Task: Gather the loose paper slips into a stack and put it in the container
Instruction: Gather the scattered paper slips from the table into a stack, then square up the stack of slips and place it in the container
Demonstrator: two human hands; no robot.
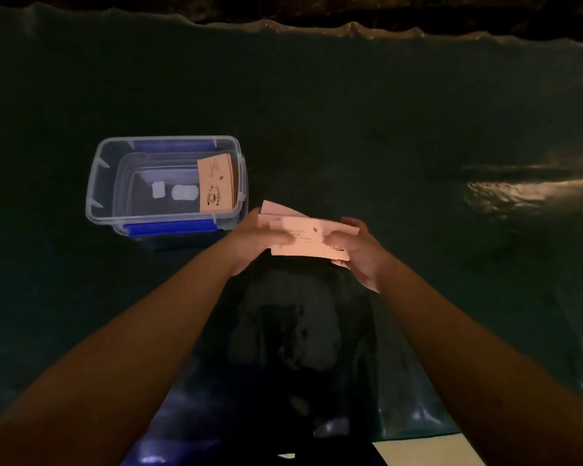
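Both hands hold a loose bundle of pink-tan paper slips above the dark table, just right of the container. My left hand grips the bundle's left end, thumb on top. My right hand pinches its right end. The slips are fanned and uneven, with one corner sticking up at the back. The clear plastic container with blue clips stands open at the left. Inside it, more tan slips lean against its right wall.
A dark green cover spreads over the table, with a wrinkled far edge and a patch of glare at the right. A pale surface shows at the bottom right, past the cover's near edge.
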